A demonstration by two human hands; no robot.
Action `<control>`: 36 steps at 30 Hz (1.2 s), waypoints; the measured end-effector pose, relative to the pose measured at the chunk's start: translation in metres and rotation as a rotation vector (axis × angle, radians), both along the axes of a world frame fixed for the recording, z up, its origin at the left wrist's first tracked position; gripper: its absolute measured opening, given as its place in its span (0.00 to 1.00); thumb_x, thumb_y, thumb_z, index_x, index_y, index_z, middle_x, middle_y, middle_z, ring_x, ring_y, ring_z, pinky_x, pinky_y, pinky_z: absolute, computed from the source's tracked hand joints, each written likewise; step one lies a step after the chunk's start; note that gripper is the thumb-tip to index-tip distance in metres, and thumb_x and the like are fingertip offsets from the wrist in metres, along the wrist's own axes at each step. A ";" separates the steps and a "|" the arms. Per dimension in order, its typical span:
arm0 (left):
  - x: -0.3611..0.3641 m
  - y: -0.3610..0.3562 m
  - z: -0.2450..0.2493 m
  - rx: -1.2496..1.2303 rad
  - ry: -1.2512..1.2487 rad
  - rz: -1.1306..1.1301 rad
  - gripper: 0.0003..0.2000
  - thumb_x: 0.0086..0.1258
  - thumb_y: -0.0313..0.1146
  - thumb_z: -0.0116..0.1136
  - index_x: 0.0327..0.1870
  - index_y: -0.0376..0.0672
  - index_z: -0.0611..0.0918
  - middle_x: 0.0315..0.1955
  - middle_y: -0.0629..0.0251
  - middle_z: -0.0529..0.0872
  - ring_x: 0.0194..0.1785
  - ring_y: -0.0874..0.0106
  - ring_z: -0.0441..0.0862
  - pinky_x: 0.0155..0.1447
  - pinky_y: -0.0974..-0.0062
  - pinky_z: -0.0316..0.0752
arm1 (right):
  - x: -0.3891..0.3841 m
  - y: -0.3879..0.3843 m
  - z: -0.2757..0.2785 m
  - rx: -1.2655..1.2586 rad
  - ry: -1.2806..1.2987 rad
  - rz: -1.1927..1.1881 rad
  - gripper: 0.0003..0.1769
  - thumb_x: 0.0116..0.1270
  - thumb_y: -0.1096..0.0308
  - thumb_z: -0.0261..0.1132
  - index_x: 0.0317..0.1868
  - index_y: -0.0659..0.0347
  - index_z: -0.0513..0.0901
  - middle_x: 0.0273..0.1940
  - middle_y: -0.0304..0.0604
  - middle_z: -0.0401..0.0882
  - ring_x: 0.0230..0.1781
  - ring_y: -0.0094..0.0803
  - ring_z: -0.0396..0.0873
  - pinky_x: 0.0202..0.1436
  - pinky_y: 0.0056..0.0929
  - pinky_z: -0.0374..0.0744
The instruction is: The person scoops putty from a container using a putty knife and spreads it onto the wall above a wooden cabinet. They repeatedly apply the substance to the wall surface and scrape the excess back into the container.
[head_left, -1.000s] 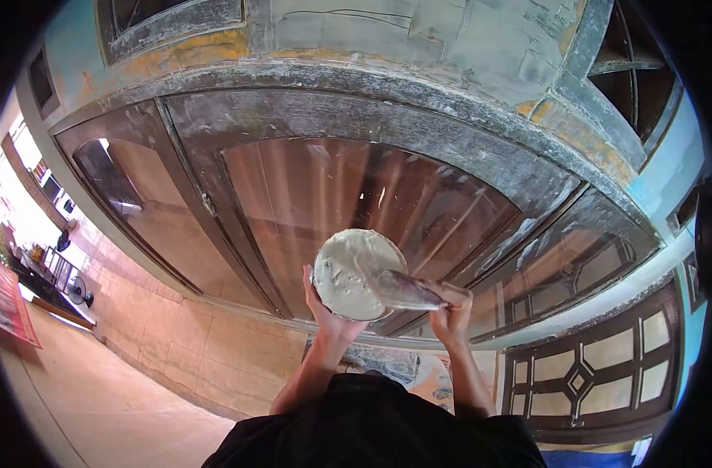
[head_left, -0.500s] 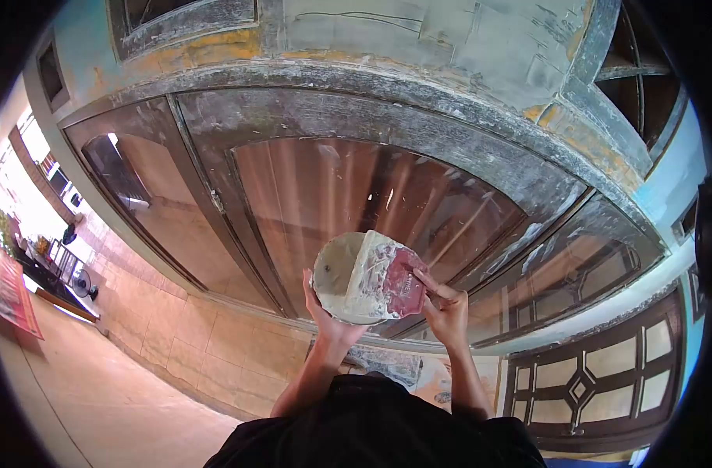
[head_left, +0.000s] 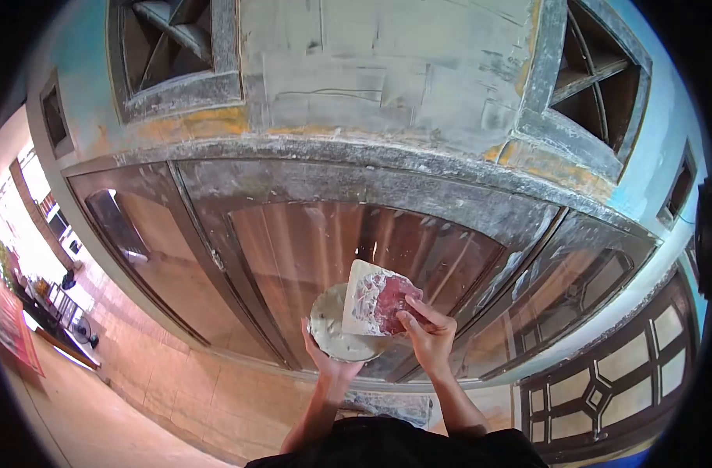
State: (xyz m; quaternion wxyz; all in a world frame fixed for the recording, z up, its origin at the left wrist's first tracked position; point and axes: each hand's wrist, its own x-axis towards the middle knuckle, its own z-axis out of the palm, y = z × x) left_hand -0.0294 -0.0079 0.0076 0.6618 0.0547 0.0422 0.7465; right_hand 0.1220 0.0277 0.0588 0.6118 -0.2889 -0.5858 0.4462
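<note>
My left hand [head_left: 332, 360] holds a round bowl [head_left: 330, 327] from below and the left; pale grey paste lies inside it. In my right hand [head_left: 431, 327] is a flat scraper [head_left: 391, 303], its red grip part pinched between thumb and fingers. White paste is smeared across the scraper's middle, and its pale blade covers the right part of the bowl. Whether blade and bowl touch, I cannot tell.
Ahead stand dark wooden doors with glass panes [head_left: 293, 242]. Above them is a patched grey wall [head_left: 387, 78] between two lattice openings. A tiled floor [head_left: 207, 390] runs left, with a fan [head_left: 83, 331] further off. A panelled wooden door [head_left: 598, 390] is at lower right.
The view has tilted upward, showing more wall. Both hands and the bowl appear lower, and the scraper has shifted left and turned, uncovering paste in the bowl's lower part.
</note>
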 end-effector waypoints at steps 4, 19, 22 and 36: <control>-0.002 0.003 -0.002 -0.021 0.018 0.026 0.35 0.67 0.68 0.39 0.66 0.51 0.72 0.64 0.62 0.74 0.65 0.56 0.70 0.68 0.48 0.62 | -0.003 -0.004 0.010 0.037 -0.133 -0.077 0.10 0.61 0.83 0.68 0.43 0.70 0.83 0.38 0.44 0.85 0.40 0.24 0.82 0.44 0.19 0.80; -0.015 0.015 -0.005 0.026 0.028 0.068 0.35 0.67 0.68 0.40 0.65 0.50 0.72 0.63 0.60 0.73 0.65 0.55 0.69 0.66 0.47 0.65 | 0.006 0.003 0.019 0.757 -0.621 -0.344 0.13 0.46 0.79 0.72 0.35 0.63 0.84 0.30 0.44 0.78 0.32 0.42 0.76 0.38 0.35 0.74; -0.017 0.015 0.003 0.032 0.014 0.059 0.36 0.67 0.68 0.40 0.66 0.49 0.72 0.64 0.60 0.73 0.65 0.55 0.69 0.67 0.47 0.64 | 0.005 0.006 0.025 0.697 -0.578 -0.296 0.11 0.47 0.78 0.71 0.34 0.63 0.85 0.31 0.44 0.80 0.33 0.41 0.77 0.36 0.34 0.74; -0.028 0.006 0.016 0.066 0.036 0.039 0.38 0.66 0.70 0.38 0.68 0.52 0.69 0.65 0.61 0.71 0.67 0.54 0.67 0.68 0.47 0.63 | -0.021 0.066 0.141 0.317 -0.553 -0.011 0.09 0.62 0.70 0.70 0.36 0.66 0.80 0.24 0.38 0.81 0.23 0.18 0.75 0.27 0.23 0.73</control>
